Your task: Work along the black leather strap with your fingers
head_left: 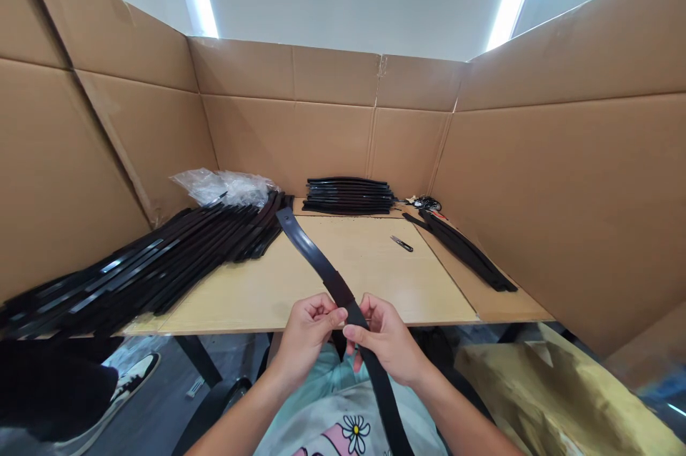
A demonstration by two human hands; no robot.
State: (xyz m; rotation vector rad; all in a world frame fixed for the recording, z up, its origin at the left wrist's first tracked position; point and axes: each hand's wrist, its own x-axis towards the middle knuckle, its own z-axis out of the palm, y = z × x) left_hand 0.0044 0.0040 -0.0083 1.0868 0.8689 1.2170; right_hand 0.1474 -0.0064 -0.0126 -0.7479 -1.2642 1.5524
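Note:
A long black strap point(311, 252) runs from above the table's near edge down over my lap. Its upper end is glossy, curved and has a small hole near the tip; the lower part is matte and sleeve-like. My left hand point(312, 331) pinches the strap's left edge just below where the glossy part meets the matte part. On the opposite edge, my right hand point(384, 338) is closed with its thumb on top and its fingers partly hidden behind. A pair of small black snips point(401, 244) lies on the table beyond my right hand.
Many similar black strips point(176, 256) are heaped at left, beside clear plastic bags point(230, 188). A neat stack of black strips point(348, 196) sits at the back, with more strips point(466, 252) at right. Cardboard walls point(332, 134) enclose the table point(343, 234). A person's shoe point(133, 377) shows lower left.

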